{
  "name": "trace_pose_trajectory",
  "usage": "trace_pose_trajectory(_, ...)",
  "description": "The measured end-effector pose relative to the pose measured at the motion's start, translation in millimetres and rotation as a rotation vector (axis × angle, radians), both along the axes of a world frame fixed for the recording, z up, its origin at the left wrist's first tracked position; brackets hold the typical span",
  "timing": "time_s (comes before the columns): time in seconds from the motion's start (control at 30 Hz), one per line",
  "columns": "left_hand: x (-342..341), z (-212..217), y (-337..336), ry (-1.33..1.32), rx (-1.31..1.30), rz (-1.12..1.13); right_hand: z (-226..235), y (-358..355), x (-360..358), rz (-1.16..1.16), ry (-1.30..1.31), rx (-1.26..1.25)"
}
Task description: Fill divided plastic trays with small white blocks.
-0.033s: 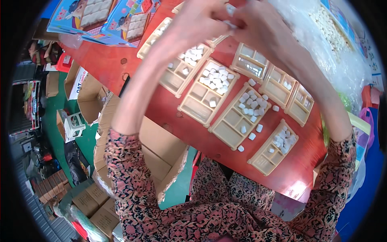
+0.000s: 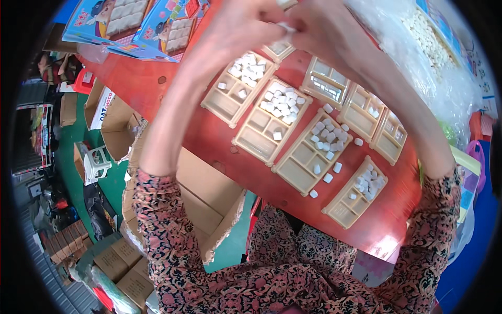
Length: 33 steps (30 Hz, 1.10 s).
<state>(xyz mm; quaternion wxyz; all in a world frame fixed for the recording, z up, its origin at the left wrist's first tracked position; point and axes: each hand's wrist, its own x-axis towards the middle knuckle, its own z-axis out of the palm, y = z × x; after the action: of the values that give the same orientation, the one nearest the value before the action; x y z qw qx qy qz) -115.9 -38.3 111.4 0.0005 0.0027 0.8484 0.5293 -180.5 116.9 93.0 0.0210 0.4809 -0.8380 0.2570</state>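
Note:
My left hand point(image 2: 240, 29) and my right hand point(image 2: 321, 34) meet above the far side of the red table, fingers bent and closed. Small white pieces that look like marshmallows point(image 2: 285, 26) show between their fingertips, partly hidden. Below them lie beige divided trays: one tray point(image 2: 222, 108) under my left wrist, a second tray point(image 2: 256, 141) beside it, and a third tray point(image 2: 295, 171) further right. White marshmallows point(image 2: 282, 104) fill their largest compartments, with single ones in small compartments. A smaller tray point(image 2: 340, 210) near the table edge also holds white pieces.
Trays with few or no pieces point(image 2: 324, 81) stand under my right forearm. Loose marshmallows point(image 2: 328, 178) lie on the red table point(image 2: 209, 136). Blue printed boxes point(image 2: 130, 31) stand at the far left, a clear bag of white pieces point(image 2: 431, 39) at the far right. A cardboard box point(image 2: 209, 191) is below the table edge.
Both hands have shifted slightly left and nearer to me, still together. My left hand now covers the far-left tray that showed before. The trays have stayed in place.

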Motion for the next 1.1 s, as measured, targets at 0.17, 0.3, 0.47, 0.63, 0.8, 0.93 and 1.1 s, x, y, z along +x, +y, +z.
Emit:
trace_pose_trajectory(0.17,-6.3,-27.3,-79.6,0.039,-0.229,-0.007,-36.2,-75.0,-21.7,0.157,0.300,-0.457)
trace_pose_trajectory(0.3,-6.5,-60.5,-105.8,-0.054,-0.143,0.012,-74.5,-107.5,-25.2,0.205,0.304,-0.772)
trace_pose_trajectory(0.47,-13.5,-78.4,-133.3,0.059,-0.210,0.026,-57.4,-131.2,-34.0,0.110,-0.122,-0.084)
trace_pose_trajectory(0.63,5.3,-95.8,-131.9,0.205,-0.335,0.082,-80.9,-127.0,-25.0,0.072,-0.265,-0.133)
trace_pose_trajectory(0.8,-1.6,-87.0,-111.9,0.202,-0.386,0.130,-126.4,-133.7,-50.6,0.262,0.322,-0.498)
trace_pose_trajectory(0.93,4.2,-91.7,-110.2,0.264,-0.502,0.141,-120.6,-128.4,-37.6,0.256,0.279,-0.422)
trace_pose_trajectory(1.1,8.8,-94.7,-105.0,0.304,-0.502,0.164,-94.5,-111.1,-18.7,0.231,0.241,-0.292)
